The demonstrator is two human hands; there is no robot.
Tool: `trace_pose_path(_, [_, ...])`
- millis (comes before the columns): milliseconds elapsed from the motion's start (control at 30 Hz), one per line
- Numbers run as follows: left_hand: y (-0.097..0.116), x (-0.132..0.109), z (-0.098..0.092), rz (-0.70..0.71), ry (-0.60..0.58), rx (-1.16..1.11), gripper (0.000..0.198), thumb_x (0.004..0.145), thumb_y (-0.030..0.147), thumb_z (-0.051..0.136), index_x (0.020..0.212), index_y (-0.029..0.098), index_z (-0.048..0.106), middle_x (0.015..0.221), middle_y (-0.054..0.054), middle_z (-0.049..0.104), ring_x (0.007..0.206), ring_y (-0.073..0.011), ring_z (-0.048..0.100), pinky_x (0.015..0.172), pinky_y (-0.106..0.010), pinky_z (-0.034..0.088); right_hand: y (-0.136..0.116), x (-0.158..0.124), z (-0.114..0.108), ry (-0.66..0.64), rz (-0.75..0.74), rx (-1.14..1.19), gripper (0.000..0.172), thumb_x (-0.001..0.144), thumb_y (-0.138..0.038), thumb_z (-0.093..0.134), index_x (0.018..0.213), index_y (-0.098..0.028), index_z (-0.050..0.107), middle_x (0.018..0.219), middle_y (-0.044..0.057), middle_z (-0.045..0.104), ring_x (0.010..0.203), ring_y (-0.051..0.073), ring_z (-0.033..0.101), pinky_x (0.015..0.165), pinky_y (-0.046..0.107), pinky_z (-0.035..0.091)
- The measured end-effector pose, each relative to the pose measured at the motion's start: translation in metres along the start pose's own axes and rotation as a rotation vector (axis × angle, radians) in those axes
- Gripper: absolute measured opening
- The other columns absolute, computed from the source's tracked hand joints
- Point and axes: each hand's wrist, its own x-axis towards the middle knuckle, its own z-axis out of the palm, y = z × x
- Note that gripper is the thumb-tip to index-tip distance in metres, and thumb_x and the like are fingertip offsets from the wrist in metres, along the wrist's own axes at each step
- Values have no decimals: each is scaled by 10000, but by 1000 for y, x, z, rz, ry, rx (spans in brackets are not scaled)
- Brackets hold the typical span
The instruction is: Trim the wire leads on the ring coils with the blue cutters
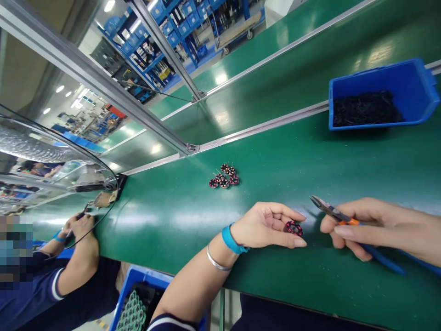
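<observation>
I have one green bench point(155, 207) under the work and one blue bin point(409, 89) back right, dark pieces inside, too jumbled to count. Left hand point(262, 225) half curled, holding one wound ring point(289, 226). Right hand point(365, 223) wrapped round one pair of nippers point(331, 211), tips clear of the ring. Six loose rings point(223, 183), my count, clustered beyond the left wrist. Reads as lining up; next move calls for closing that gap, ring steady.

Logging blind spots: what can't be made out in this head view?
Head view:
Wound ring: underside, hidden by left hand.
Pliers: grip area, hidden by right hand; one handle's end, cut off by right edge.
Black pieces in blue bin: too dark, small.
</observation>
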Motion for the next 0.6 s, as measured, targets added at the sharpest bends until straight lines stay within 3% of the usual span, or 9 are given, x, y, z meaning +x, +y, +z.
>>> trace_pose_path(133, [-4, 1, -5, -24, -115, -17, 654, 642, 373, 1181, 1146, 125, 847, 867, -13, 827, 794, -156, 844, 872, -307, 700, 23, -8, -4, -61, 27, -39, 663, 840, -988, 713, 1079, -400, 904, 834, 68, 825, 667, 279, 742, 702, 414, 683])
trace_pose_path(300, [-6, -1, -5, -20, -122, -55, 647, 670, 347, 1170, 1183, 109, 856, 850, 14, 788, 809, -170, 871, 904, -307, 714, 55, -11, -13, -200, 24, -185, 597, 958, -937, 610, 1174, -442, 865, 923, 45, 867, 701, 304, 791, 638, 409, 674])
trace_pose_path(467, [-3, -4, -4, -69, -121, -55, 643, 688, 300, 1154, 1228, 105, 863, 845, 11, 781, 830, -183, 879, 845, -285, 710, 54, -11, -11, -211, -27, -207, 436, 1025, -804, 661, 1137, -432, 859, 873, 18, 853, 646, 269, 772, 592, 374, 631])
trace_pose_path(600, [-3, -4, -4, -66, -144, -39, 653, 712, 314, 1142, 1260, 105, 855, 849, 4, 787, 818, -181, 875, 763, -257, 691, 47, -11, -8, -214, -1, -250, 480, 1013, -850, 633, 1087, -424, 841, 859, 18, 841, 654, 273, 773, 646, 403, 649])
